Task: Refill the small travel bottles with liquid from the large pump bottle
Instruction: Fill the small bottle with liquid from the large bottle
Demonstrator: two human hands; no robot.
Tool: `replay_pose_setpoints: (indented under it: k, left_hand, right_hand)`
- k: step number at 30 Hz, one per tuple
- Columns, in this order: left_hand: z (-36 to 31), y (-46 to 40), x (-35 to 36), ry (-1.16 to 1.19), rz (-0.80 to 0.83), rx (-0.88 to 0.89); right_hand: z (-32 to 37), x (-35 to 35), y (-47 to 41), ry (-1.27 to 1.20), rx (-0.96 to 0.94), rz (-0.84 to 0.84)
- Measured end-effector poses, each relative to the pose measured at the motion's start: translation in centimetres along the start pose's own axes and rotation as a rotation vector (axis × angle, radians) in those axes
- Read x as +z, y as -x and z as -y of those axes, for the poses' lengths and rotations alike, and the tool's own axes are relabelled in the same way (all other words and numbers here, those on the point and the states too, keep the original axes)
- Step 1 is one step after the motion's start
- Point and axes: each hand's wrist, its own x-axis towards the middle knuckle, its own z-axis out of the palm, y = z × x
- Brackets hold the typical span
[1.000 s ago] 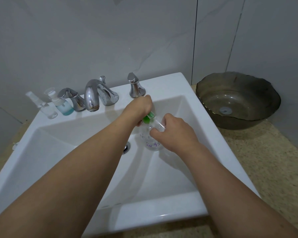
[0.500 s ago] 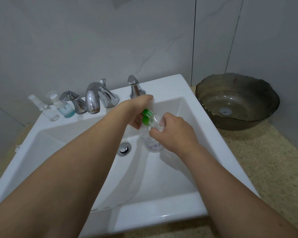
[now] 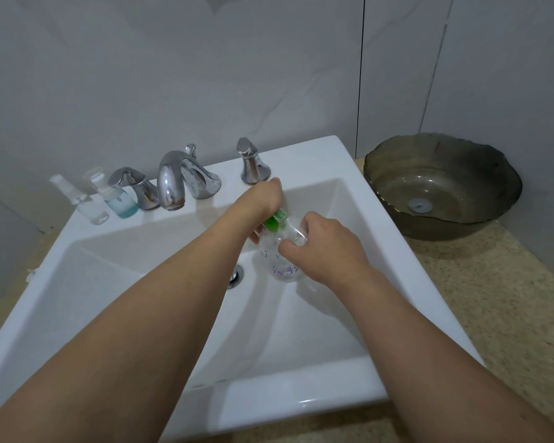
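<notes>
On the back ledge of the glossy white ceramic sink [image 3: 333, 394], at far left, stands a clear spray bottle [image 3: 88, 204] of smooth plastic with a slim neck. Just beside it is a rounded small travel bottle [image 3: 117, 199] holding teal liquid low in its body. Next come the curved chrome faucet [image 3: 176, 179] and its two polished handles. Over the basin, the left hand [image 3: 263, 203] curls down around the green pump head [image 3: 275, 220] of the large pump bottle [image 3: 280, 263], a clear, rounded plastic vessel with purple lettering, held upright above the basin near the metal drain [image 3: 235, 276]. The right hand [image 3: 327, 247] wraps its fingers round the bottle's shoulder from the right side. On the speckled beige desk [image 3: 493, 298] at right rests a dark, translucent glass bowl [image 3: 442, 187] with a wavy rim.
</notes>
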Motion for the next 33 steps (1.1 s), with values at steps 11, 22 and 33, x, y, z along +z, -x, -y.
replay_pose_setpoints:
  k: [11,22,33]
  left_hand:
    - [0.3,-0.2,0.4,0.012,-0.037,0.039]
    - [-0.1,-0.5,-1.8,-0.029,0.235,-0.078]
    - [0.1,-0.1,-0.5,-0.029,0.087,-0.006]
  right_hand:
    - [0.0,0.0,0.0,-0.014,0.018,0.015]
    - [0.3,-0.3,0.1,-0.023,-0.037,-0.051]
    - [0.1,-0.2,0.0,0.007,-0.017,-0.022]
